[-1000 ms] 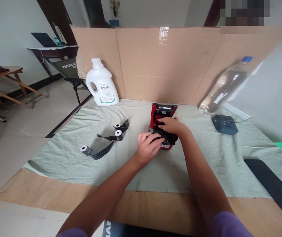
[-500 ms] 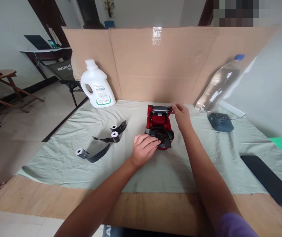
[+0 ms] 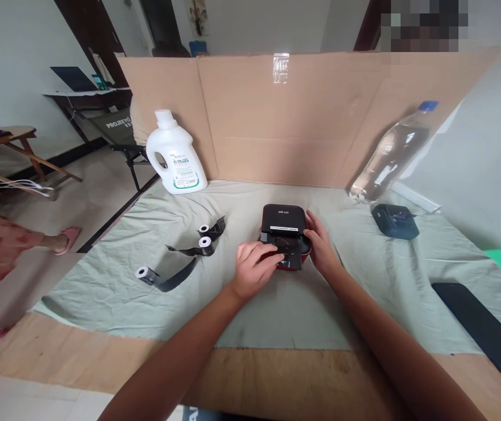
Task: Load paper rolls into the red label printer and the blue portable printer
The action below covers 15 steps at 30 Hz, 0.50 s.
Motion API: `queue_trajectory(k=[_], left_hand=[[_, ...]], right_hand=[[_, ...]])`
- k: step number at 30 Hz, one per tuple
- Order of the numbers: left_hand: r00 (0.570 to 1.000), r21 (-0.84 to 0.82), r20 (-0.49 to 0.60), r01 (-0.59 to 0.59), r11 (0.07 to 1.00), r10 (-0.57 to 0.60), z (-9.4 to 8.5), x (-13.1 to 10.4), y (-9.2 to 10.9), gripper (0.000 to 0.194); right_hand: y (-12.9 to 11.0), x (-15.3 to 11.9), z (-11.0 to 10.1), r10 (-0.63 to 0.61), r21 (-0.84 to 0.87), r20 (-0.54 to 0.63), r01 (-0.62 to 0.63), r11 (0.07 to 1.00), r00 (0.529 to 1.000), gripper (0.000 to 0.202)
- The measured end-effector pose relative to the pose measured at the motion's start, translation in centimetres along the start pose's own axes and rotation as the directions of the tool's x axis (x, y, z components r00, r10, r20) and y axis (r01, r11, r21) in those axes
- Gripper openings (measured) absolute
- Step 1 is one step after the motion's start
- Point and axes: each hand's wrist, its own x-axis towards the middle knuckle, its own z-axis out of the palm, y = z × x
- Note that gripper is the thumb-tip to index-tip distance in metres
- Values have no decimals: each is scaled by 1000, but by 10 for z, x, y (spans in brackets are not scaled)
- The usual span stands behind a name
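A small black and red printer point(image 3: 283, 217) stands on the green cloth with its black lid down. Black film point(image 3: 293, 257) sticks out at its front. My left hand point(image 3: 255, 266) is at the printer's front left, its fingertips pressed on the film. My right hand point(image 3: 321, 245) lies along the printer's right side, fingers apart, with the thumb at the lid's edge. To the left, rolls of black film lie on the cloth: one at the front point(image 3: 147, 275), one in the middle point(image 3: 205, 242) and one behind point(image 3: 205, 229).
A white detergent bottle point(image 3: 180, 158) and a clear bottle with a blue cap point(image 3: 393, 155) stand before a cardboard screen point(image 3: 285, 117). At right are a dark box point(image 3: 394, 221) and a black phone-like slab point(image 3: 482, 327). A person's foot point(image 3: 59, 241) shows at far left.
The printer's lid has swung down from raised to closed. My right hand has come down to the printer's right side. A person in pink clothing has appeared at the left.
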Motion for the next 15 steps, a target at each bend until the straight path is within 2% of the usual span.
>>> queue_trajectory(k=[3, 5, 9, 12, 15], left_hand=[[999, 16, 28, 45, 999, -45, 3, -3, -3, 18], [990, 36, 58, 127, 991, -129, 6, -4, -6, 19], [934, 40, 160, 317, 948, -319, 8, -4, -15, 42], [906, -3, 222, 370, 929, -361, 7, -2, -19, 46], [897, -22, 227, 395, 919, -380, 7, 0, -21, 41]], right_hand=[[-1, -2, 4, 26, 28, -19, -25, 999, 999, 63], [-2, -3, 5, 53, 49, -24, -52, 997, 998, 63], [-3, -2, 6, 106, 107, -38, -101, 989, 994, 62], [-3, -1, 5, 118, 111, -37, -113, 987, 992, 61], [-5, 0, 5, 102, 87, -21, -100, 991, 995, 61]])
